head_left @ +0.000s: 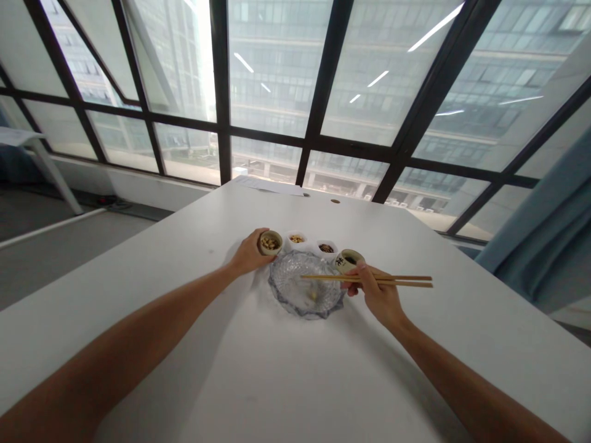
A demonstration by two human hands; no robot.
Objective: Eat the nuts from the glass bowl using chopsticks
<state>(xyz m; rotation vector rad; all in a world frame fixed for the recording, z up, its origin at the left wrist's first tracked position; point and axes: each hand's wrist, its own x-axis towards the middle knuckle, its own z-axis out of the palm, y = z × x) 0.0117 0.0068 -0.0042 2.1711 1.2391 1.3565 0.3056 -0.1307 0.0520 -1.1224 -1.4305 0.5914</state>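
Observation:
My left hand [252, 253] is wrapped round a small cup [270, 243] that holds pale brown pieces, perhaps nuts. In my right hand [376, 291] is a pair of chopsticks [406, 281], their tips reaching left over a clear glass bowl [282, 294]. A small yellowish bit [313, 296] shows in the bowl. Just beyond my right fingers stands a second cup [344, 263] with dark writing on its side; whether the fingers touch it I cannot tell. Between the two cups sit a white dish [295, 247] of yellowish pieces and another white dish [323, 250] of dark pieces.
Everything stands on a white table [258, 369]. Paper sheets [272, 186] lie at its far edge, near a round brown spot [335, 201]. Large dark-framed windows rise behind it. A blue curtain [545, 240] hangs at the right, and another white table [21, 136] stands at the far left.

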